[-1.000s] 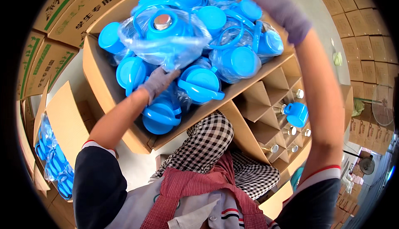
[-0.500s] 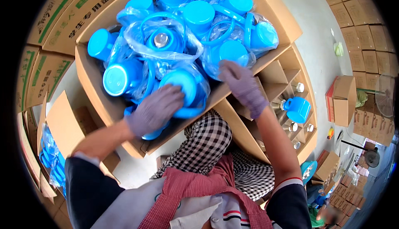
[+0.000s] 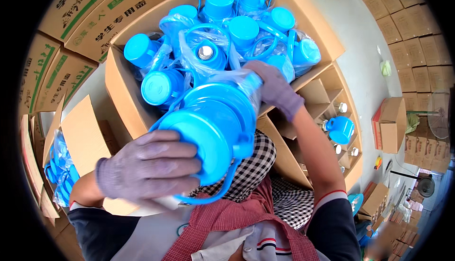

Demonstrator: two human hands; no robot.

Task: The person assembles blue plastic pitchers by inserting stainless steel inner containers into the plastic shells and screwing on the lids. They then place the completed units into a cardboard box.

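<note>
The blue jug [image 3: 218, 114] is up in the air, over the near edge of the big carton [image 3: 125, 104] and in front of a checkered knee [image 3: 256, 159]. The left hand [image 3: 149, 166] has its fingers spread on the jug's flat round end [image 3: 201, 142], grasping it. The right hand [image 3: 277, 88] is bent around the clear bag [image 3: 246, 83] at the other end, and I think it is gripping the plastic (I can't see all the fingertips).

Why two ends? My guess is that the jug is fat and the bag is slippery, so one hand takes the weight while the other keeps it from tipping.

The jug is tilted. Its long way runs slantwise, from near the person on the left to farther off on the right. The flat end points up and back toward the person, and the carry ring [image 3: 227, 185] hangs down on the near side.

In the big carton, more jugs sit close together, perhaps to save room. One with a silver cap [image 3: 205, 52] stands mid-carton. Beyond the right part of that near edge, a divided carton [image 3: 310, 90] holds a blue cup [image 3: 340, 129].
</note>
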